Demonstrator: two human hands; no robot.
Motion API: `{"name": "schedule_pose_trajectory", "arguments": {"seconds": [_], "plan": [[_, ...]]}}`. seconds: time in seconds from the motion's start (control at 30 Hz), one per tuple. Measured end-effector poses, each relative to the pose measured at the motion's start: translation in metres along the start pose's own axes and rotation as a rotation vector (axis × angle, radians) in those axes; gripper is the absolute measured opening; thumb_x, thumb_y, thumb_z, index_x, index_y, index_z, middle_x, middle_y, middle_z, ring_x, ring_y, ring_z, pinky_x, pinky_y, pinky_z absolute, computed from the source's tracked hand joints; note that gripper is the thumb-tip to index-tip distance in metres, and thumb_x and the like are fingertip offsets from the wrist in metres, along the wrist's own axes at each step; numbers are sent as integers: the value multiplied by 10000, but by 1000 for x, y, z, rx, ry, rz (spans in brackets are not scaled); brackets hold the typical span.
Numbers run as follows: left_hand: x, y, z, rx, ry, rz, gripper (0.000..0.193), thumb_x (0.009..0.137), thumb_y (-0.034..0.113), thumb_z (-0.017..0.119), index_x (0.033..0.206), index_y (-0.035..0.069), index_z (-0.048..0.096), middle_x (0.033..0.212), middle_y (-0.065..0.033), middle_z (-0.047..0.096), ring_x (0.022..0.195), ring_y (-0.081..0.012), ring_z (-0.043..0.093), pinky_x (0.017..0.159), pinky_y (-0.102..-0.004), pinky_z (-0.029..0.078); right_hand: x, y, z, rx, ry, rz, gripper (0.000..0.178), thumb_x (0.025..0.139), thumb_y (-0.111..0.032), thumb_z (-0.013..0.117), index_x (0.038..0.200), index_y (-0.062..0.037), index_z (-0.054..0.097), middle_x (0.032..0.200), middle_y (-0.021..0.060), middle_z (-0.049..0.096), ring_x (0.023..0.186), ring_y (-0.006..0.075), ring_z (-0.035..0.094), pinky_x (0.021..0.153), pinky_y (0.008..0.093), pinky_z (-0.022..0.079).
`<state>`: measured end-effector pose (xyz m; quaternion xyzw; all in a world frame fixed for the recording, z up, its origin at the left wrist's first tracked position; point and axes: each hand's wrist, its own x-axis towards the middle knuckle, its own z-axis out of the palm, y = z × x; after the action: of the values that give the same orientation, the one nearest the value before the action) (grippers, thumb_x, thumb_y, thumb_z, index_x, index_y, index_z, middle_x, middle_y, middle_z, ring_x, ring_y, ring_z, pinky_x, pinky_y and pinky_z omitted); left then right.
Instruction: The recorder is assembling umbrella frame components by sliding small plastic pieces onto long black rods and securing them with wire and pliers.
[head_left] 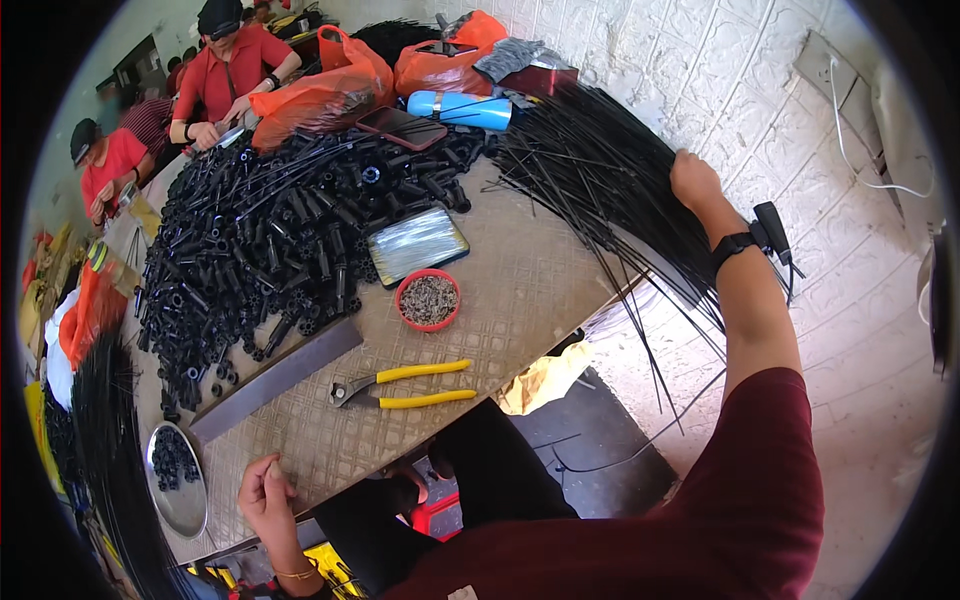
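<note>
At the right, my right hand is closed at the edge of a large heap of thin black rods. Its fingertips are partly hidden, so what it may hold does not show. My left hand is over the table's near left edge, fingers curled in and nothing visible in them. Beside it lies an oval metal dish with small black pieces. Yellow-handled pliers rest on the patterned tabletop, jaws toward the left. A big pile of black tubular plastic parts covers the far left.
A red bowl of small metal bits stands by a plastic-wrapped pack. A metal strip borders the pile. Farther back are a phone, a blue bottle and orange bags. Co-workers sit beyond. A textured wall rises right.
</note>
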<state>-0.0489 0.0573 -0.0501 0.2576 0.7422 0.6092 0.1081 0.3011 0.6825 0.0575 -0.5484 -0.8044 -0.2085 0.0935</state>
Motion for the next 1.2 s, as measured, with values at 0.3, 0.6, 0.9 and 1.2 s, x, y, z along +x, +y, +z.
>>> {"name": "schedule_pose_trajectory", "arguments": {"seconds": [0.3, 0.6, 0.9, 1.2], "plan": [[-2, 5, -3, -40, -6, 12, 149, 898, 112, 557, 968, -15, 590, 684, 3, 502, 552, -41, 447, 518, -183, 359, 16, -1, -15, 198, -72, 6, 338, 812, -285, 599, 930, 31, 579, 898, 260, 618, 899, 401, 591, 792, 454, 460], [-3, 7, -4, -65, -17, 6, 152, 893, 96, 561, 1003, -6, 587, 653, 19, 508, 563, -42, 464, 533, -179, 366, -6, -17, 5, 49, -98, 26, 215, 858, -172, 483, 957, -12, 586, 993, 206, 610, 935, 378, 601, 805, 460, 480], [-3, 9, -5, -90, -38, 6, 148, 892, 86, 551, 1004, -2, 592, 668, 16, 523, 570, -37, 472, 533, -176, 367, 11, -13, -60, -7, 144, -101, 158, 853, -78, 407, 944, 6, 506, 873, 252, 614, 803, 376, 632, 682, 477, 500], [-6, 8, -9, -126, -56, 28, 146, 886, 70, 556, 1008, 4, 600, 668, 13, 546, 565, -39, 478, 514, -177, 367, 26, -50, -145, 309, -225, -28, 302, 836, -251, 575, 908, 42, 593, 824, 217, 628, 631, 309, 643, 605, 385, 522]]}}
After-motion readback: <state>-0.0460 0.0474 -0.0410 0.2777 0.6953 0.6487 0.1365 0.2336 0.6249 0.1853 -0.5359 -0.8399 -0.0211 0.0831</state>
